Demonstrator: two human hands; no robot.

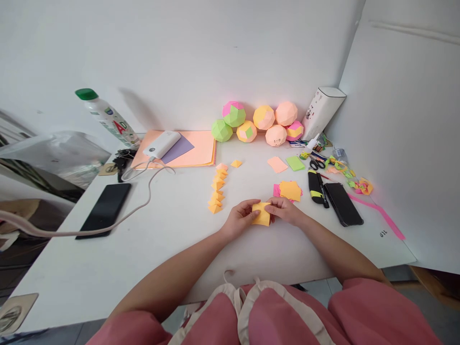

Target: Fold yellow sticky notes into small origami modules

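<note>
A smooth white tabletop (172,220) meets a plain wall (179,57). Near its front edge, the left hand (240,218) and right hand (285,210) are close together, both pinching a thin, square yellow-orange paper note (261,218) between them. Just beyond, small folded paper pyramids (217,196) form a crisp row left of a loose pile of notes (290,190). Farther back, faceted paper balls (264,117) cluster by the wall; a white bottle (112,116), green-capped, hides its contents.
</note>
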